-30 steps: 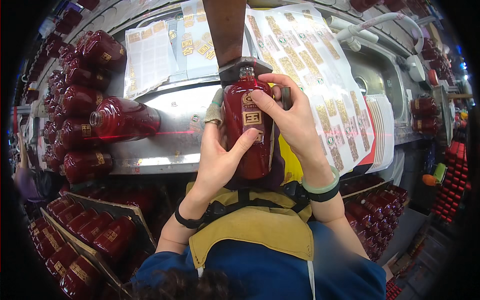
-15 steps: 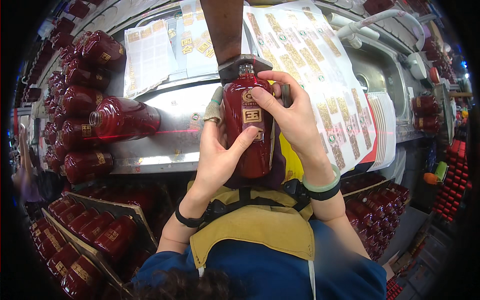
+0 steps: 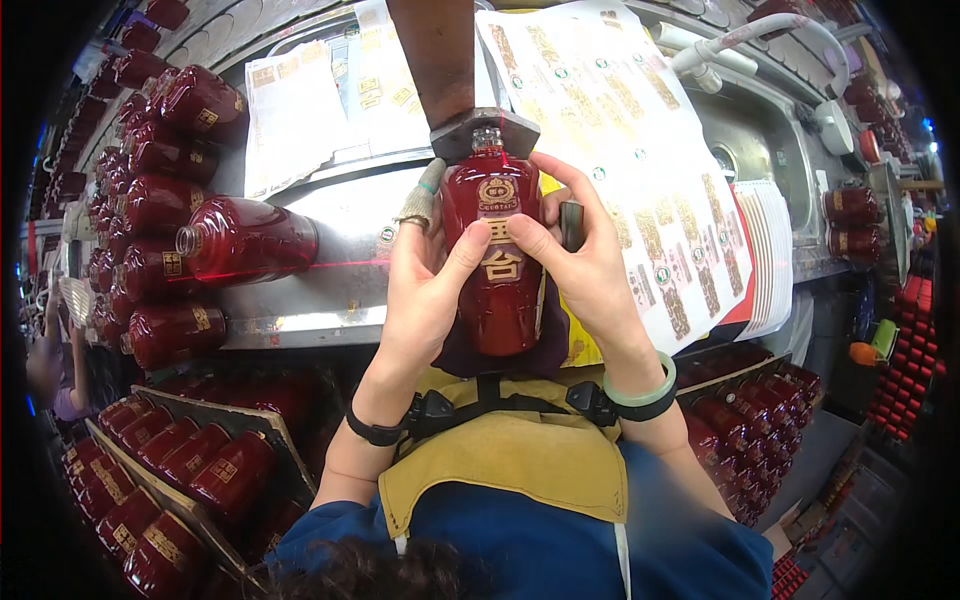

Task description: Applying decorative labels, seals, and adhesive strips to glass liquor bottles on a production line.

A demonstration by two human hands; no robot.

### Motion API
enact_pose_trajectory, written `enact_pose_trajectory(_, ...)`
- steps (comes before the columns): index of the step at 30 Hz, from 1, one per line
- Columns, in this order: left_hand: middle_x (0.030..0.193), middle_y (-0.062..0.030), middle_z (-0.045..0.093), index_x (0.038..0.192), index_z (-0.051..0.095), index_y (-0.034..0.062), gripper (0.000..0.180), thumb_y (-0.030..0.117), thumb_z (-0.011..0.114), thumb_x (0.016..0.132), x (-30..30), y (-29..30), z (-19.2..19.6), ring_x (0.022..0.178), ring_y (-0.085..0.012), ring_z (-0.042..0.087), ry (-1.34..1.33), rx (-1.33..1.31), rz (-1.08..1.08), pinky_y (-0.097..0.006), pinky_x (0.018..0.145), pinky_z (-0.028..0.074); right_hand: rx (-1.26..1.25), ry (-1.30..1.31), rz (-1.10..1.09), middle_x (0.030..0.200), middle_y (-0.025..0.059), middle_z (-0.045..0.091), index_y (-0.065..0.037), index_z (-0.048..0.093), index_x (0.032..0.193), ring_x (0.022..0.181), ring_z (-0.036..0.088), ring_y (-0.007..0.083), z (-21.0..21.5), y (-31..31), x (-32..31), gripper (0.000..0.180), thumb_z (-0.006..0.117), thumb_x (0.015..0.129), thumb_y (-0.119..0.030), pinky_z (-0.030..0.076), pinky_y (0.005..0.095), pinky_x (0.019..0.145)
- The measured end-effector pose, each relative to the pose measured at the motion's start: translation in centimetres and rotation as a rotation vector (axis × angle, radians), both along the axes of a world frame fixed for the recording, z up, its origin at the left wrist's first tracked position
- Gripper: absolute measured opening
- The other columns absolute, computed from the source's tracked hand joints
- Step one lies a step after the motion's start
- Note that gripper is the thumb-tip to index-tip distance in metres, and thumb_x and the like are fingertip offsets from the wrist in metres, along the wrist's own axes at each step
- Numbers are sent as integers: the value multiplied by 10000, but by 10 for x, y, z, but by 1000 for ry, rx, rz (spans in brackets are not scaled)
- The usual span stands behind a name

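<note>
The red bottle [image 3: 500, 318] lies at the counter's [image 3: 345, 230] near edge between the person's left hand [image 3: 420, 295] and right hand [image 3: 592, 270], equally close, neck pointing away from the body, both hands half-curled around its sides, thumbs on partly covered gold characters [image 3: 502, 266] below a gold crest [image 3: 496, 191].

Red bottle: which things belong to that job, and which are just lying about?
Likely belong:
red bottle
left hand and right hand holding it
metal bracket
sheet of gold labels

Likely just around:
sink
white curved pipe
</note>
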State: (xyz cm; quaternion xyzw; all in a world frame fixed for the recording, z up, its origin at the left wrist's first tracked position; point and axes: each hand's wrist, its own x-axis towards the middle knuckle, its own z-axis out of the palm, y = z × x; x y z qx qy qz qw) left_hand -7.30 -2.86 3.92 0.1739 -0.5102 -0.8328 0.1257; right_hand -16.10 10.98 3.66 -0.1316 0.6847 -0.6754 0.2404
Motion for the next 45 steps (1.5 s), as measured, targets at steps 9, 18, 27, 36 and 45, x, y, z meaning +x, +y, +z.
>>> enact_pose_trajectory(9,1517,-152,445,1565,272,-26,668,74,632,1011,-1,0,-1,1364,-211,482,-1,25,4,-361,1136,414,-4,-38,10,832,-77,419,-85,540,1431,724,390,29,-2,1,-2,637,829,876,-201,342,186,646)
enact_pose_trajectory(18,1490,-162,473,1548,292,-42,645,69,630,1011,-1,0,0,1345,-214,503,-9,-13,9,-366,1124,424,-13,-42,17,855,-73,424,-83,537,1435,740,398,31,-1,2,-2,645,832,871,-185,351,184,661)
enact_pose_trajectory(27,1463,-179,492,1530,316,-53,624,55,631,1003,-2,1,0,1326,-229,522,-19,-37,28,-378,1115,434,-31,-67,7,853,-72,415,-82,530,1441,740,392,29,-2,1,0,652,830,868,-167,347,186,664)
enact_pose_trajectory(36,1468,-182,487,1534,311,-52,637,56,639,998,-3,0,-1,1327,-226,523,-13,-51,24,-374,1116,437,-32,-55,26,854,-71,422,-83,525,1446,743,392,28,-2,3,-3,642,817,877,-141,344,182,671)
enact_pose_trajectory(45,1462,-190,495,1537,301,-55,649,47,642,994,-3,0,-2,1324,-225,530,-19,-23,41,-371,1113,444,0,-76,39,821,-77,413,-101,538,1425,722,393,31,4,1,-5,628,828,874,-180,350,188,656)
